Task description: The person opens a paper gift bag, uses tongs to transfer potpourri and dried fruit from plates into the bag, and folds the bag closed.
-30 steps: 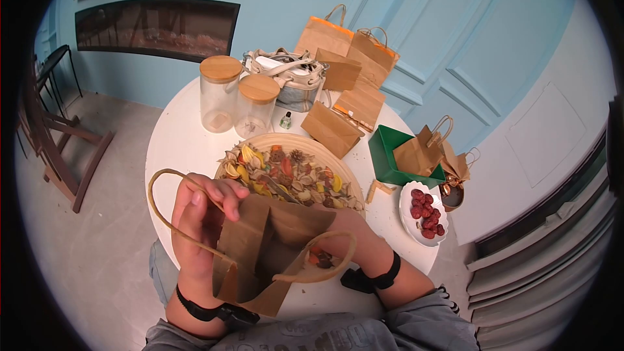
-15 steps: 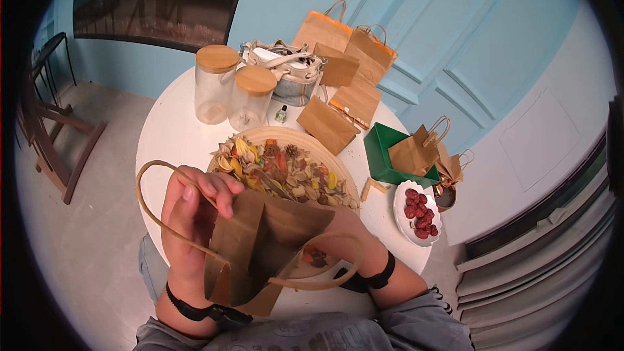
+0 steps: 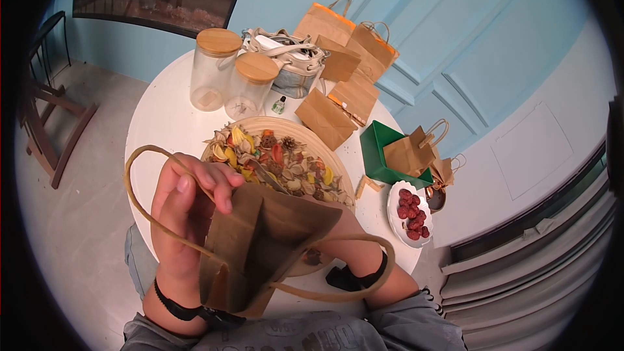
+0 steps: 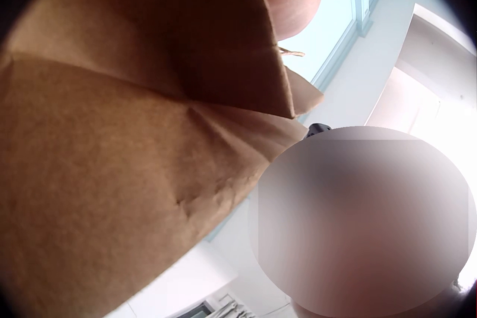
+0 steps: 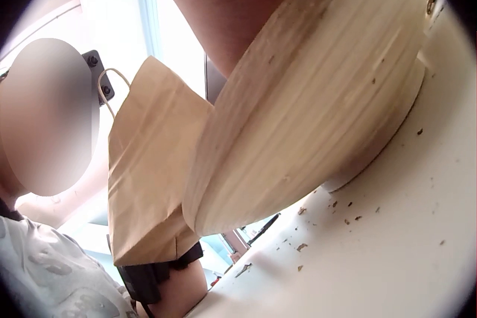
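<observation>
My left hand (image 3: 188,205) grips the side of a brown paper bag (image 3: 292,211), its mouth facing up toward me and one handle looping around the hand. Behind the bag sits a round wooden bowl (image 3: 298,125) of dried petals, yellow pieces and small cones (image 3: 288,143). My right hand (image 3: 335,216) reaches over the bowl, its fingers hidden by the bag; the right wrist view shows part of it (image 5: 238,5) above the bowl's outer wall (image 5: 298,124). The bag's brown side (image 4: 97,184) fills much of the left wrist view.
Two wood-lidded glass jars (image 3: 210,81), a handbag (image 3: 296,78) and a small bottle (image 3: 279,105) stand beyond the bowl. More paper bags (image 3: 325,117) are at the back. To the right are a green box (image 3: 374,153) and a white dish (image 3: 396,221) of red dried fruit.
The bag and left hand have shifted slightly left in view, and the nearer handle loop reaches further right. The table's objects appear shifted up and left. My left hand keeps its grip.
</observation>
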`<action>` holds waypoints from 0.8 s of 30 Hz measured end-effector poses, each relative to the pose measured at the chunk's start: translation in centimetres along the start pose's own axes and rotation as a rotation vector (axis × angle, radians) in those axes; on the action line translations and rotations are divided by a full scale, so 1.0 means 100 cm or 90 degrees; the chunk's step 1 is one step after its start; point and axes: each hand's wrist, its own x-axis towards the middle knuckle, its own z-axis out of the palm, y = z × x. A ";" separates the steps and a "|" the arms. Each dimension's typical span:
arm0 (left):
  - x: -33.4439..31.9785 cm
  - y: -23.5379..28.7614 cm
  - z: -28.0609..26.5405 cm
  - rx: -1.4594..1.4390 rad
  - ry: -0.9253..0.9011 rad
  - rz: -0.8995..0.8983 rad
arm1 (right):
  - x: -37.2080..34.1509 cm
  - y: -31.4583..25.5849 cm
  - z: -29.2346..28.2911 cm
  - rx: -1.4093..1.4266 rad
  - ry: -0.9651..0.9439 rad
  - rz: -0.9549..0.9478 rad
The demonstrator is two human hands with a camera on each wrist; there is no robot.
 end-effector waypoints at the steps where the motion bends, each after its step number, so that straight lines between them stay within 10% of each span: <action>1: 0.000 0.000 0.000 -0.001 -0.004 -0.003 | 0.000 0.000 0.000 -0.004 -0.007 0.006; 24: -0.001 -0.002 -0.001 -0.002 -0.010 -0.001 | 0.001 0.008 0.005 -0.006 -0.024 -0.006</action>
